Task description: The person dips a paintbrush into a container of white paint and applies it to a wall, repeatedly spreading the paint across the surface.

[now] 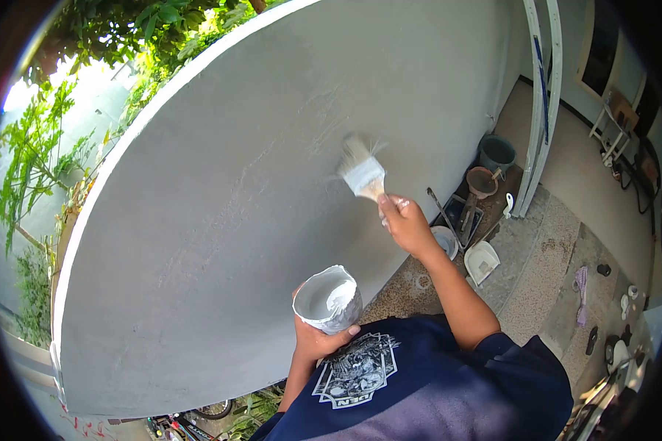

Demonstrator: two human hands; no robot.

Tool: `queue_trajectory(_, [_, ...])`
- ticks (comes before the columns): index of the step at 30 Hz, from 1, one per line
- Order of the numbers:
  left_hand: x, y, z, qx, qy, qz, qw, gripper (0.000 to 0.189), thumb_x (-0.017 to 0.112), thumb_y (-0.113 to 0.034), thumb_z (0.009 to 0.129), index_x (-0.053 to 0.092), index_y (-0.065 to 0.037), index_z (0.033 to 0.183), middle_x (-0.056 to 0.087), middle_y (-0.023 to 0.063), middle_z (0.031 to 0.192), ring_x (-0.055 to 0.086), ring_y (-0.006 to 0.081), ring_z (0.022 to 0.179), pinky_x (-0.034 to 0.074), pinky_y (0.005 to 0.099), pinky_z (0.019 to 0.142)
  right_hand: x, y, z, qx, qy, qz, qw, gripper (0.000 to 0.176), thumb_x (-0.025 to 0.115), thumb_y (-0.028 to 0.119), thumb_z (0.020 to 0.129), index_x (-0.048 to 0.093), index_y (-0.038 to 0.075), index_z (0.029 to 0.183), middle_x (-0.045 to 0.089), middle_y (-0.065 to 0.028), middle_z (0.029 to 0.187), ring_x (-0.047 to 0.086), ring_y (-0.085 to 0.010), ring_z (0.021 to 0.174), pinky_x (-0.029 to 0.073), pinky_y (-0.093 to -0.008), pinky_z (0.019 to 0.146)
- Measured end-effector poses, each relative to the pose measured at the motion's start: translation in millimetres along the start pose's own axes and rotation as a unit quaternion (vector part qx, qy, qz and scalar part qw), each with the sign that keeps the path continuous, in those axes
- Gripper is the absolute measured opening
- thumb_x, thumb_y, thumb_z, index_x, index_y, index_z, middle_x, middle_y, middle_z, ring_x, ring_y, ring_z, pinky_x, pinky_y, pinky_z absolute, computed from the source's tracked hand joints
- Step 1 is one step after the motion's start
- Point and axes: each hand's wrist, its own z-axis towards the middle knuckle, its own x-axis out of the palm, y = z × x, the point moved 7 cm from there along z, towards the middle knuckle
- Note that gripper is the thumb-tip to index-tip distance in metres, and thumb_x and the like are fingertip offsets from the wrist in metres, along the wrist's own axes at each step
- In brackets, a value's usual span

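My right hand [404, 223] grips the wooden handle of a wide paintbrush [364, 176]. Its splayed bristles press against the pale grey wall [221, 169], and paint coats its ferrule. Lower down, close to my chest, my left hand [318, 339] is wrapped round a paint-smeared cup [328, 300], tilted so that its opening faces me. White paint lies inside the cup, thickest on the right side. White specks show on my right fingers. Faint streaks and rough patches run across the wall around the brush.
At the wall's foot on the right stand a dark bucket [496, 153], a brown pot [482, 181], a paint tray [463, 217] and a white dustpan [482, 262]. A white metal frame [541, 110] rises behind them. Plants [33, 169] grow beyond the wall's left edge; a bicycle [187, 426] is below.
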Motion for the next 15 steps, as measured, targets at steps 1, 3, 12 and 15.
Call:
queue_trajectory(1, [-2.2, 0.0, 1.0, 0.008, 0.007, -0.004, 1.000, 0.092, 0.094, -0.032, 0.063, 0.051, 0.006, 0.135, 0.063, 0.0173, 0.127, 0.062, 0.0276, 0.117, 0.047, 0.0415, 0.102, 0.3, 29.5, 0.3, -0.034, -0.005, 0.040, 0.999, 0.041, 0.052, 0.032, 0.106, 0.056, -0.001, 0.082, 0.050, -0.0092, 0.061, 0.049, -0.0124, 0.057, 0.042, -0.0331, 0.055])
queue_trajectory(3, [-5.6, 2.0, 2.0, 0.017, 0.016, -0.015, 1.000, 0.092, 0.093, -0.032, 0.063, 0.051, 0.006, 0.136, 0.063, 0.0174, 0.127, 0.062, 0.0277, 0.118, 0.047, 0.0417, 0.103, 0.6, 75.0, 3.3, -0.110, -0.064, -0.034, 0.991, 0.038, 0.053, 0.031, 0.105, 0.055, -0.001, 0.084, 0.051, -0.0109, 0.060, 0.049, -0.0165, 0.054, 0.042, -0.0346, 0.054])
queue_trajectory(12, [-19.2, 11.9, -3.1, 0.044, 0.062, -0.022, 0.997, 0.108, 0.097, -0.027, 0.061, 0.030, 0.003, 0.141, 0.055, 0.0215, 0.132, 0.058, 0.0301, 0.124, 0.045, 0.0436, 0.106, -15.5, -27.8, -15.5, -0.036, -0.067, -0.408, 0.910, 0.029, 0.059, 0.031, 0.099, 0.063, 0.003, 0.099, 0.067, -0.0214, 0.072, 0.067, -0.0451, 0.071, 0.053, -0.0502, 0.063])
queue_trajectory(15, [-21.6, 9.1, -3.2, 0.039, 0.068, -0.040, 0.996, 0.108, 0.096, -0.027, 0.062, 0.030, 0.003, 0.141, 0.055, 0.0220, 0.133, 0.057, 0.0303, 0.125, 0.045, 0.0438, 0.106, -27.1, -71.3, -32.3, 0.019, -0.045, -0.482, 0.875, 0.029, 0.063, 0.033, 0.097, 0.070, 0.005, 0.101, 0.068, -0.0217, 0.075, 0.068, -0.0423, 0.074, 0.053, -0.0497, 0.070])
